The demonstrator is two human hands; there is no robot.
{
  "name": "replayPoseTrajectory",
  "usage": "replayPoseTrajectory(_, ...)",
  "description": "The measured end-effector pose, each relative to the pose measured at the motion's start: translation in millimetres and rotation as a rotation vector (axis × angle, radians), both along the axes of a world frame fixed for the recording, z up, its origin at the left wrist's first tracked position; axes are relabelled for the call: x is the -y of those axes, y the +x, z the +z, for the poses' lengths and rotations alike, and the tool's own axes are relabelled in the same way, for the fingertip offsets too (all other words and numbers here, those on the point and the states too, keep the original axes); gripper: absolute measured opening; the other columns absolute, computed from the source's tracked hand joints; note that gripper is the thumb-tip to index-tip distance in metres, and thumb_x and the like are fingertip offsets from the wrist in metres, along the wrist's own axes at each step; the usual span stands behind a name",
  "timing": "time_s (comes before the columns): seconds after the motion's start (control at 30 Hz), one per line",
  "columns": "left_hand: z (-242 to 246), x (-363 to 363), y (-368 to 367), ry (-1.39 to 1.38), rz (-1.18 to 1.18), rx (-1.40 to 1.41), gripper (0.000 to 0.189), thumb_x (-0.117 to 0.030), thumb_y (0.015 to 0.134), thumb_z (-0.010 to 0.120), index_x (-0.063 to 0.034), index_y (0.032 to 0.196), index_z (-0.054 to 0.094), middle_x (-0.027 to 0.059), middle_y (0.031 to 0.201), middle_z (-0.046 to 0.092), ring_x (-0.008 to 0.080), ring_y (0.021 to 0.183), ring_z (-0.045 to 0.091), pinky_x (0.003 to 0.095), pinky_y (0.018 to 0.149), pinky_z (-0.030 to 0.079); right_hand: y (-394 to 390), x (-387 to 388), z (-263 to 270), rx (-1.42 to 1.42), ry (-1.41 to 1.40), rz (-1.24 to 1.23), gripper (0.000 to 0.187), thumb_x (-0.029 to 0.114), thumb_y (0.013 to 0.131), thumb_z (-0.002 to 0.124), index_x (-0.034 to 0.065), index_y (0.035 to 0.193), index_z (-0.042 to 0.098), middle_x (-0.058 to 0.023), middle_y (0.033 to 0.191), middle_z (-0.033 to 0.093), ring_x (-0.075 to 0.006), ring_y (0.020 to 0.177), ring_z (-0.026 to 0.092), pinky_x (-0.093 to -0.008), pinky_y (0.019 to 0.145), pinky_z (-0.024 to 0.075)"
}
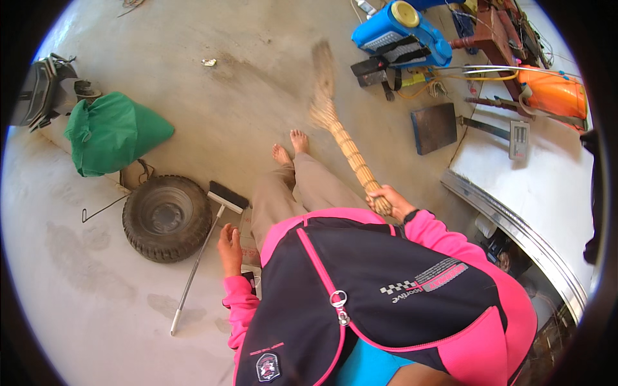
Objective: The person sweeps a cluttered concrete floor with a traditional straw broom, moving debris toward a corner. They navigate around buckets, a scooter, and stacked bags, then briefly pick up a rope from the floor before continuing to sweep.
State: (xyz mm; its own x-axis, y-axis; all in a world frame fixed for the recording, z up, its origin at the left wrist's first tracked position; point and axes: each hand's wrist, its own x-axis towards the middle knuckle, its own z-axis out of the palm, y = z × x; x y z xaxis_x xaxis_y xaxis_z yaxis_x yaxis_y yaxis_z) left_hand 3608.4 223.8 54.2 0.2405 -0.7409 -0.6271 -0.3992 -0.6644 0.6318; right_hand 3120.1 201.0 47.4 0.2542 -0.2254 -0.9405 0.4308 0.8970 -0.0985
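Note:
My right hand (392, 201) is closed round the bound handle of a straw hand broom (355, 157). The broom slants up and away from me, and its blurred bristles are over the concrete floor beyond my bare feet. A streak of dark dirt (256, 72) lies on the floor left of the bristles. My left hand (231, 243) hangs at my left side with its fingers loosely bent and holds nothing. Near it a push broom (227, 197) with black bristles and a long metal handle lies on the floor.
A knobbly tyre on a rim (166, 218) and a green sack (118, 132) are on the left. A small wrapper (209, 62) lies ahead. To the right are a blue backpack sprayer (403, 36), a platform scale (434, 129), an orange container (555, 94) and a metal-edged white surface (512, 193).

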Motion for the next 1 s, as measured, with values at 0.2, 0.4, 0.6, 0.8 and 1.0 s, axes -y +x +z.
replayPoseTrajectory(0.2,23.2,17.4,-6.1,-0.022,-0.058,0.071,0.032,-0.010,0.089,0.054,0.0039,0.117,0.051,0.0174,0.099,0.064,0.0249,0.091,0.063,0.0339,0.078,0.049,-3.6,19.1,-11.4,0.001,0.271,-0.092,0.015,0.008,0.076,0.060,0.0021,0.082,0.048,-0.0100,0.071,0.054,-0.0186,0.059,0.056,-0.0317,0.051,0.0505)
replayPoseTrajectory(0.4,26.1,31.0,43.4,0.016,-0.179,0.101,0.033,-0.012,0.088,0.056,0.0038,0.115,0.051,0.0195,0.094,0.064,0.0294,0.086,0.064,0.0358,0.072,0.050,119.5,93.2,-92.0,0.195,0.274,-0.264,0.018,0.014,0.076,0.062,0.0028,0.074,0.048,-0.0086,0.063,0.053,-0.0199,0.057,0.056,-0.0305,0.055,0.0507)
replayPoseTrajectory(0.6,29.1,79.5,122.7,0.046,-0.240,0.105,0.030,-0.013,0.088,0.056,0.0041,0.113,0.053,0.0200,0.092,0.064,0.0299,0.087,0.064,0.0360,0.075,0.049,252.6,196.5,-98.1,0.237,0.061,-0.383,0.016,0.010,0.074,0.062,0.0045,0.078,0.048,-0.0076,0.064,0.051,-0.0217,0.057,0.056,-0.0352,0.052,0.0503)
replayPoseTrajectory(0.8,11.3,149.6,168.4,-0.024,-0.215,0.029,0.032,-0.008,0.090,0.052,0.0055,0.118,0.049,0.0186,0.101,0.063,0.0235,0.093,0.062,0.0318,0.080,0.048,248.2,233.0,-80.1,0.292,-0.056,-0.343,0.020,0.016,0.079,0.059,0.0021,0.090,0.049,-0.0093,0.073,0.055,-0.0157,0.056,0.056,-0.0264,0.050,0.0497)
replayPoseTrajectory(1.0,16.3,195.1,177.0,-0.042,-0.298,-0.032,0.032,-0.009,0.090,0.053,0.0045,0.119,0.049,0.0191,0.101,0.063,0.0251,0.093,0.062,0.0329,0.080,0.048,199.5,166.6,-20.1,0.045,-0.085,-0.291,0.027,0.016,0.081,0.059,0.0023,0.102,0.050,-0.0089,0.077,0.057,-0.0137,0.057,0.056,-0.0264,0.050,0.0501)
